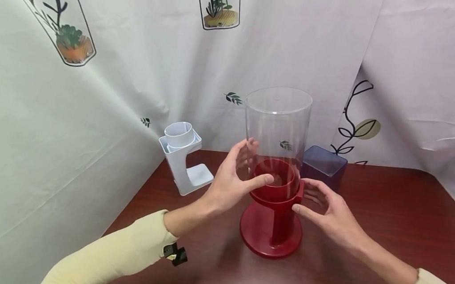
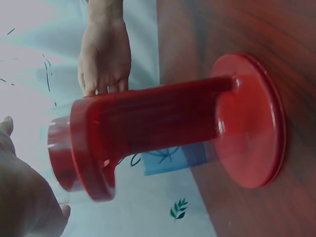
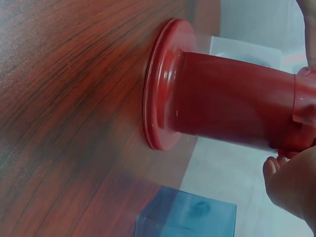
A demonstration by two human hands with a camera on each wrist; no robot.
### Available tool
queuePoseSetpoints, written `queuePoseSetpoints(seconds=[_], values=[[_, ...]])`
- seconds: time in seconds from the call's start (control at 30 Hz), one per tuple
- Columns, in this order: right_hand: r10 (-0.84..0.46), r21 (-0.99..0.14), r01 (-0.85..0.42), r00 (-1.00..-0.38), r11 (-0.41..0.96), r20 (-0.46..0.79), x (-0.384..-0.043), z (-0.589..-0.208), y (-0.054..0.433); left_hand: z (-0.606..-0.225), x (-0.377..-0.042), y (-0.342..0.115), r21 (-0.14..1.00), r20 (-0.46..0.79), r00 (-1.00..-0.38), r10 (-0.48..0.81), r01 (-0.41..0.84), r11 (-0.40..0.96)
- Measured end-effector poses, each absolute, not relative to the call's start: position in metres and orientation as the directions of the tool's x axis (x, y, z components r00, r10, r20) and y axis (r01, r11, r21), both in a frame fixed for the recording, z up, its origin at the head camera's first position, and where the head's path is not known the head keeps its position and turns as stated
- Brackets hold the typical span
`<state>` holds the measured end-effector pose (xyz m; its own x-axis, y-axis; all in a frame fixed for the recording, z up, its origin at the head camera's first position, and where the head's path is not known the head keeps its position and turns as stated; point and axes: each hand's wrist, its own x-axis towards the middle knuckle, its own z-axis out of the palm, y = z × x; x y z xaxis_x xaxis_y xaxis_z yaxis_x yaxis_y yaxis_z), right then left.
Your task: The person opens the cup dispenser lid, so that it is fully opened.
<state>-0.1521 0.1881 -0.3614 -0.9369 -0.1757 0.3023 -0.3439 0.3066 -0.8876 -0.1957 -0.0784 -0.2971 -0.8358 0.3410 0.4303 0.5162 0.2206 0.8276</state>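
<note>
A tall clear canister (image 1: 277, 132) stands upright in the ring of a red dispenser stand (image 1: 283, 224), around a red inner cup (image 1: 273, 190). The stand's round base (image 2: 254, 123) rests on the table. My left hand (image 1: 232, 180) is spread around the canister's left side, thumb across the front, fingers behind. Whether it presses the plastic is hard to tell. On the other side, my right hand (image 1: 332, 212) is beside the ring, its thumb and fingers loosely extended by the small side block (image 1: 300, 191). Its fingertips are close to the red ring in the left wrist view.
A white dispenser stand (image 1: 182, 174) with a white cup (image 1: 179, 133) in its top stands at the left. Behind my right hand sits a translucent blue box (image 1: 325, 163). White printed cloth (image 1: 139, 41) hangs behind the dark red wooden table (image 1: 398, 218).
</note>
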Motion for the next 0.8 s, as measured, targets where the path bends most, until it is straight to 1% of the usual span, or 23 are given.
queuePoseSetpoints(seconds=[0.07,0.13,0.27,0.37,0.5,0.67,0.8], values=[[-0.194,-0.895,-0.325,-0.942,0.307,0.276,-0.153,-0.361,0.189,-0.293,-0.198,-0.08,0.821,0.46,-0.817,0.349,0.541,0.184],[-0.213,-0.899,-0.322,-0.94,0.297,0.266,-0.154,-0.361,0.188,-0.287,-0.202,-0.081,0.805,0.509,-0.782,0.359,0.58,0.122],[-0.247,-0.899,-0.352,-0.924,0.261,0.29,-0.158,-0.359,0.187,-0.271,-0.212,-0.083,0.733,0.633,-0.678,0.375,0.68,-0.007],[-0.255,-0.894,-0.368,-0.918,0.254,0.305,-0.162,-0.356,0.185,-0.256,-0.217,-0.081,0.673,0.701,-0.612,0.365,0.738,-0.055],[-0.255,-0.892,-0.367,-0.919,0.266,0.302,-0.166,-0.353,0.182,-0.239,-0.223,-0.075,0.636,0.736,-0.58,0.349,0.769,-0.064],[-0.259,-0.896,-0.356,-0.922,0.266,0.289,-0.171,-0.349,0.177,-0.222,-0.233,-0.069,0.598,0.759,-0.539,0.364,0.799,-0.065],[-0.263,-0.893,-0.366,-0.917,0.26,0.3,-0.177,-0.346,0.171,-0.21,-0.241,-0.066,0.582,0.761,-0.525,0.38,0.812,-0.044]])
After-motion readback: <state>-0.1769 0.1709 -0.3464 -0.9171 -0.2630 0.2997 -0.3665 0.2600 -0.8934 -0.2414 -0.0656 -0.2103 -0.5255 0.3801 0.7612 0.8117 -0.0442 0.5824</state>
